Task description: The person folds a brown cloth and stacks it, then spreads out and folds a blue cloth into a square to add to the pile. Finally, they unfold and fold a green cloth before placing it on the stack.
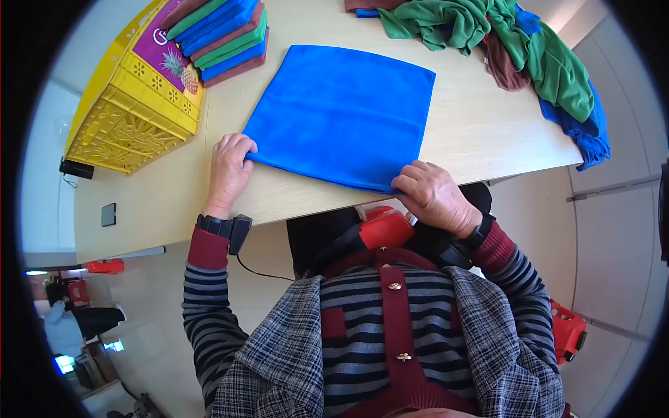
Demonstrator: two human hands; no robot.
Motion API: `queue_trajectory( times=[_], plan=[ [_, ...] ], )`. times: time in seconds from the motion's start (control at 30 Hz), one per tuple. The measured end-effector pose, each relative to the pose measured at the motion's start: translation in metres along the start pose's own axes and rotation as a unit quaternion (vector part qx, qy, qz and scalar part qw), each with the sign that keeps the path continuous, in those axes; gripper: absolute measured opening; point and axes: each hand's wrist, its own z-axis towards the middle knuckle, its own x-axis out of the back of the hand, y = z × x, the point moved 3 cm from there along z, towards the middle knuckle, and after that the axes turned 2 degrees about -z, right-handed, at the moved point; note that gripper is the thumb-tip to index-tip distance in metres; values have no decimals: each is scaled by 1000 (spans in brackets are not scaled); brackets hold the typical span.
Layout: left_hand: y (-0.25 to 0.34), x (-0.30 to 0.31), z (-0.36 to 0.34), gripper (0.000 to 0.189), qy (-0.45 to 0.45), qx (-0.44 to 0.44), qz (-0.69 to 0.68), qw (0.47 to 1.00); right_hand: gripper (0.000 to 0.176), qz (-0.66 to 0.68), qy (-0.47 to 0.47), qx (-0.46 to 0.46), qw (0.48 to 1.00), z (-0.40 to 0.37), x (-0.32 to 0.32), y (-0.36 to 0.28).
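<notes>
- Nearest of all is my own chest at 6 o'clock: a plaid jacket (293,362) over a striped sweater (390,327).
- Just beyond it, my left hand (230,167) is clenched on the near left corner of the blue cloth (341,111), fingers curled over the hem.
- My right hand (432,191) pinches the near right corner of the same cloth, right at the table's edge.
- Both of my wrists carry a black band; the one on the left wrist (223,227) has a cable hanging from it.
- That blue cloth lies flat and spread on the table (474,132), at 12 o'clock from my hands, its near hem stretched between them.
- At 10 o'clock from the cloth, a yellow crate (132,104) holds a stack of folded cloths (223,35) in blue, green and maroon.
- At 2 o'clock, a loose pile of cloths (516,42) in the same colours trails over the table's right edge.
- At 9 o'clock from my left hand, a small dark object (109,214) lies on the table, well apart from the cloth.
</notes>
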Motion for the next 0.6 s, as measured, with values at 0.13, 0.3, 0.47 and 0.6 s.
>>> queue_trajectory(
  times=[0.13, 0.3, 0.47, 0.6],
  plan=[
    [5, 12, 3, 21, -96, -15, -11, 995, 18, 95, -48, -36, 994, 0, 15, 0],
    [10, 11, 36, 21, -206, 108, -200, 952, 30, 65, -1, -97, 993, 20, 21, 15],
    [10, -20, 52, 39, -76, -14, -116, 990, 50, -41, 69, -84, 993, 45, -11, -3],
    [8, -22, 29, 54, -121, -20, -46, 991, 61, -44, 14, -47, 998, 24, -25, -21]
  ],
)
